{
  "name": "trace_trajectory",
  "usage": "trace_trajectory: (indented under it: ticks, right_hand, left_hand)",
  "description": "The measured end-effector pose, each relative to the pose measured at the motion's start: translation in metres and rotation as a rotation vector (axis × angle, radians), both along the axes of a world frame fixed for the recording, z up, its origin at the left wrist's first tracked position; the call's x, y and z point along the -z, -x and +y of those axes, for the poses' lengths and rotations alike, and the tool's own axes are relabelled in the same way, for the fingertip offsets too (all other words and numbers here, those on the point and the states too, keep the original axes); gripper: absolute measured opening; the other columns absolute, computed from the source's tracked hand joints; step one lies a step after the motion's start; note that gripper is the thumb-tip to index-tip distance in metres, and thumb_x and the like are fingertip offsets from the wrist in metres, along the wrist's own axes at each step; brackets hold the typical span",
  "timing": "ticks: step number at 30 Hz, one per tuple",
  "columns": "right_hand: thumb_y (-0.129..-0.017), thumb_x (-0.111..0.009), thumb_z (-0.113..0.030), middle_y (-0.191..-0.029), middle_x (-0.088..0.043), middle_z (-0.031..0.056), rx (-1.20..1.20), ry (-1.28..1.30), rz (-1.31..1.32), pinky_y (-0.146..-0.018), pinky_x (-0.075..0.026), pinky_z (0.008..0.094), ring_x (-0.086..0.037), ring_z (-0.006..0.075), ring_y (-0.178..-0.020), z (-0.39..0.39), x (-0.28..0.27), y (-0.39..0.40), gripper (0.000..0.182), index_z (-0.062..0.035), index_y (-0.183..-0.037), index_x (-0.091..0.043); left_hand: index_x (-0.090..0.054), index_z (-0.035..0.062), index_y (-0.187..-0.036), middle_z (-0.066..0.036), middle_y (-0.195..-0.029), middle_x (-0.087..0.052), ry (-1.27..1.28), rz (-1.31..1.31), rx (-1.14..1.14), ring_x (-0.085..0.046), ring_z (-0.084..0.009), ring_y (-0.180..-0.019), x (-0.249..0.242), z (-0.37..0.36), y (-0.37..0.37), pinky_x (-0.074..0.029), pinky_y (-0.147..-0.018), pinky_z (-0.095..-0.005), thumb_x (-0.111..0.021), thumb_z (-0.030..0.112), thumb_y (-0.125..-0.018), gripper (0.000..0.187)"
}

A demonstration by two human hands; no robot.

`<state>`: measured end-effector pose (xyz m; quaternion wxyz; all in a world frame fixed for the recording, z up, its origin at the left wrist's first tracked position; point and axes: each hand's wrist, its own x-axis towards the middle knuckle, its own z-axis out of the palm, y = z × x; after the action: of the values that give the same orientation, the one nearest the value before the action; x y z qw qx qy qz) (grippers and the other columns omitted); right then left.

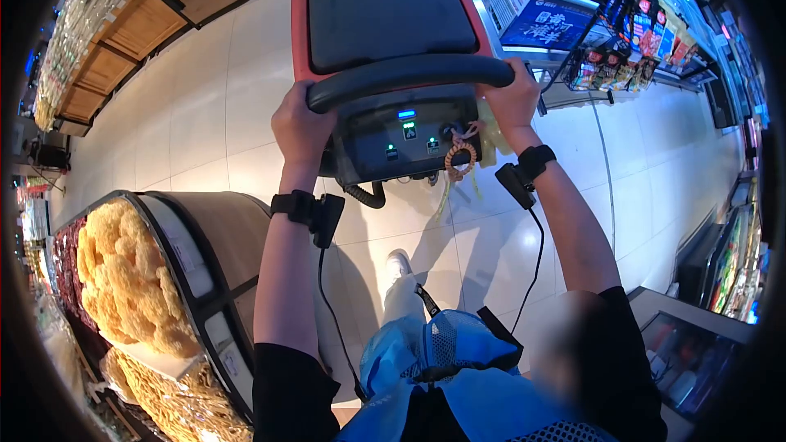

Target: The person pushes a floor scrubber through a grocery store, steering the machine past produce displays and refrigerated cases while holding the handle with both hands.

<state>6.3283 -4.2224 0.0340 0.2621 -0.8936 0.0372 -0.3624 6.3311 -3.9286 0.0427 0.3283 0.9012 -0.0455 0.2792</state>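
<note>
A walk-behind floor scrubber (pixel 391 8) with a dark lid and red sides stands in front of me. My left hand (pixel 301 124) is closed around the left end of its curved black handlebar (pixel 409 72). At the bar's right end, my right hand (pixel 514 106) is wrapped round it too. Below the bar, the control panel (pixel 372 137) shows a small blue display and several green lights. A braided ring (pixel 460 160) hangs from a key switch on the panel's right, close to my right hand. A black hose (pixel 364 195) curves out underneath.
To my left, a bin (pixel 221 237) holds pale dried goods (pixel 131 278). Wooden shelving (pixel 123 41) stands farther left. A blue freezer case (pixel 544 24) and a hanging rack of packets (pixel 610 61) border the right. Light tiled floor (pixel 196 106) runs along the scrubber's left side.
</note>
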Motion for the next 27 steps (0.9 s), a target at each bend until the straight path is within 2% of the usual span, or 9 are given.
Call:
trace_trajectory:
  ticks: [8,13,17,18,19,23,26,27]
  right_hand:
    - [-0.057,-0.074,-0.024,-0.070,-0.062,0.0144,0.089,0.007,0.125,-0.061,-0.049,0.0383,-0.061,0.0337,-0.067,0.003,0.001,-0.121,0.030,-0.0087,-0.079,-0.059]
    - [-0.059,-0.071,-0.028,-0.071,-0.062,0.0150,0.087,0.041,0.053,-0.062,-0.049,0.0383,-0.061,0.0332,-0.067,0.002,0.006,-0.200,0.031,-0.0086,-0.081,-0.061]
    - [-0.059,-0.071,-0.029,-0.071,-0.063,0.0144,0.060,0.032,0.030,-0.062,-0.049,0.0372,-0.061,0.0325,-0.066,-0.003,0.015,-0.262,0.033,-0.0083,-0.083,-0.061]
    - [-0.059,-0.071,-0.029,-0.071,-0.063,0.0144,0.061,0.029,0.024,-0.062,-0.049,0.0372,-0.061,0.0325,-0.066,-0.004,0.016,-0.277,0.033,-0.0083,-0.083,-0.061]
    - [-0.059,-0.071,-0.028,-0.071,-0.063,0.0140,0.062,0.011,0.042,-0.062,-0.049,0.0371,-0.061,0.0322,-0.066,-0.003,0.016,-0.294,0.033,-0.0087,-0.084,-0.061]
    - [-0.058,-0.071,-0.024,-0.070,-0.062,0.0132,0.071,-0.030,0.095,-0.062,-0.049,0.0364,-0.061,0.0309,-0.066,0.004,0.008,-0.356,0.029,-0.0099,-0.082,-0.061]
    - [-0.057,-0.070,-0.020,-0.068,-0.062,0.0128,0.061,-0.050,0.121,-0.061,-0.049,0.0358,-0.062,0.0302,-0.065,0.007,0.006,-0.404,0.028,-0.0104,-0.081,-0.059]
    - [-0.057,-0.070,-0.019,-0.068,-0.062,0.0124,0.049,-0.059,0.089,-0.060,-0.050,0.0355,-0.062,0.0298,-0.065,0.009,0.007,-0.420,0.027,-0.0107,-0.080,-0.059]
  left_hand:
    - [-0.060,0.0083,-0.081,-0.010,-0.072,-0.063,-0.017,-0.015,-0.004,-0.062,-0.0280,-0.066,0.002,-0.001,-0.124,-0.050,-0.058,-0.0341,-0.072,0.013,-0.055,0.029]
    - [-0.061,0.0081,-0.082,-0.010,-0.070,-0.063,-0.075,-0.085,-0.007,-0.063,-0.0261,-0.064,0.003,-0.001,-0.199,-0.050,-0.058,-0.0322,-0.075,0.017,-0.058,0.030]
    - [-0.061,0.0076,-0.084,-0.010,-0.069,-0.063,-0.029,-0.034,-0.006,-0.063,-0.0243,-0.060,0.002,-0.007,-0.258,-0.050,-0.056,-0.0310,-0.076,0.017,-0.058,0.031]
    - [-0.061,0.0067,-0.087,-0.011,-0.072,-0.064,-0.018,0.049,-0.019,-0.064,-0.0248,-0.066,0.000,-0.008,-0.272,-0.050,-0.061,-0.0311,-0.075,0.019,-0.060,0.032]
    - [-0.061,0.0058,-0.090,-0.013,-0.075,-0.064,-0.005,0.127,-0.036,-0.064,-0.0252,-0.072,-0.003,-0.010,-0.288,-0.050,-0.065,-0.0313,-0.073,0.020,-0.063,0.033]
    - [-0.061,0.0051,-0.090,-0.013,-0.076,-0.064,-0.010,0.101,-0.032,-0.064,-0.0249,-0.071,0.003,-0.003,-0.350,-0.050,-0.066,-0.0310,-0.073,0.019,-0.064,0.032]
    - [-0.060,0.0043,-0.090,-0.013,-0.076,-0.064,-0.026,0.061,-0.028,-0.064,-0.0245,-0.071,0.006,0.002,-0.402,-0.050,-0.067,-0.0310,-0.073,0.016,-0.063,0.032]
    - [-0.060,0.0051,-0.089,-0.012,-0.075,-0.064,-0.034,0.039,-0.032,-0.064,-0.0253,-0.070,0.006,0.003,-0.417,-0.050,-0.064,-0.0314,-0.074,0.014,-0.059,0.034]
